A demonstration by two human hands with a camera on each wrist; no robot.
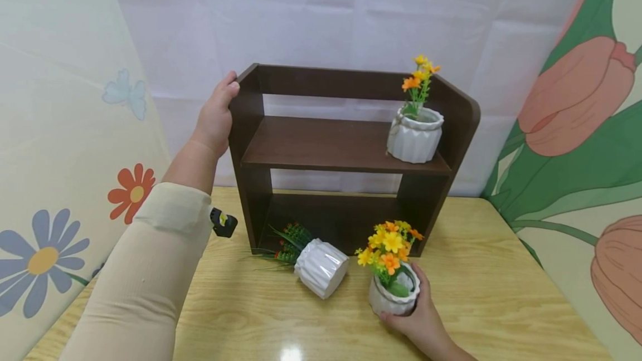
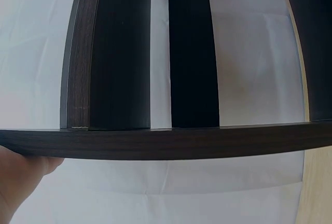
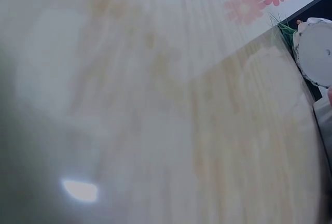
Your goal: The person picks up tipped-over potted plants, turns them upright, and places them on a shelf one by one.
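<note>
A dark brown two-tier shelf [image 1: 321,144] stands upright on the table. My left hand [image 1: 215,116] holds the upper part of its left side panel [image 2: 171,144], with fingers at the top corner. Low at the right front, my right hand [image 1: 421,316] grips a white ribbed pot [image 1: 388,298] with yellow and orange flowers [image 1: 391,244], thumb and fingers on either side of it. A second white pot [image 1: 321,269] lies on its side before the shelf, its grassy plant pointing left. Its round base [image 3: 316,53] shows at the right wrist view's edge.
On the upper tier, at the right end, stands another white pot [image 1: 415,135] with orange flowers. A small black object [image 1: 223,222] shows beside the left sleeve. The wooden table [image 1: 511,283] is bordered by printed flower walls and a white cloth [image 1: 311,15] behind.
</note>
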